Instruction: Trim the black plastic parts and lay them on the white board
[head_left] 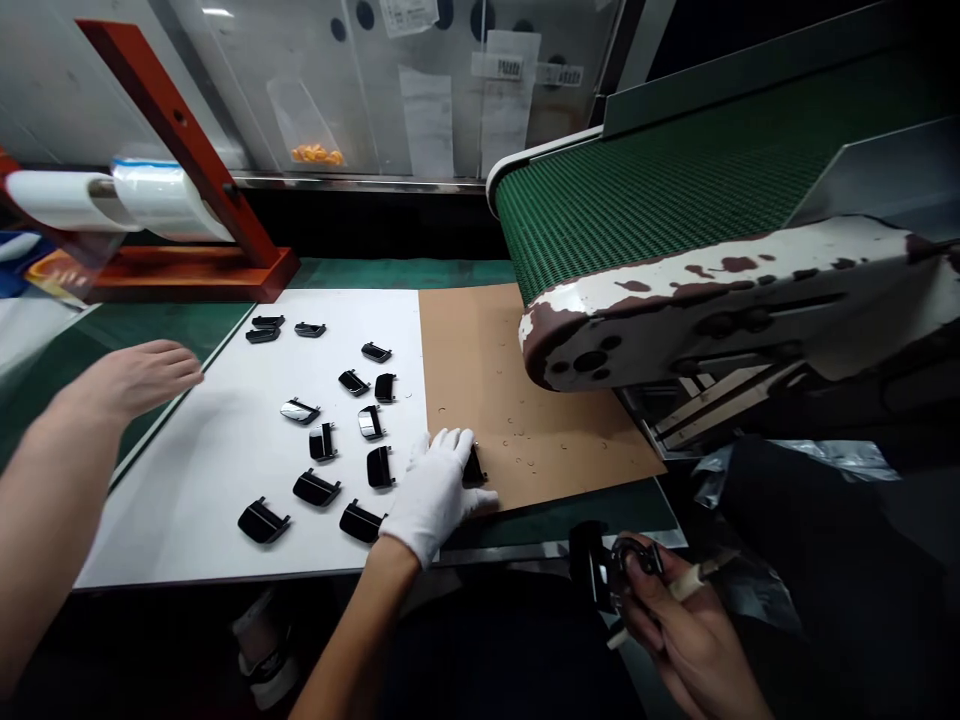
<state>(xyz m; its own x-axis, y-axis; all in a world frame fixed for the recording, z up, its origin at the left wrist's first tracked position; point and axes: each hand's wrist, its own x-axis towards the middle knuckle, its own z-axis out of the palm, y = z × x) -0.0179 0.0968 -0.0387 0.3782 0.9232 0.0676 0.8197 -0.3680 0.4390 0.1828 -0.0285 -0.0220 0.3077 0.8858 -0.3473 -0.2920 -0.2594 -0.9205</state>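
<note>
Left hand (429,492) is nearer, thumb spread, black piece (474,469) just right, grip unclear; right hand (686,630) pinches a dark part (592,568).

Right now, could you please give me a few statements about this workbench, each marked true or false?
1. The left hand wears a white glove. True.
2. The right hand holds nothing. False: it holds a black part and a pale stick-like tool.
3. The conveyor belt is green. True.
4. The brown sheet lies left of the white sheet. False: it lies to the right.
5. Another person's hand is gloved. False: it is bare.
</note>
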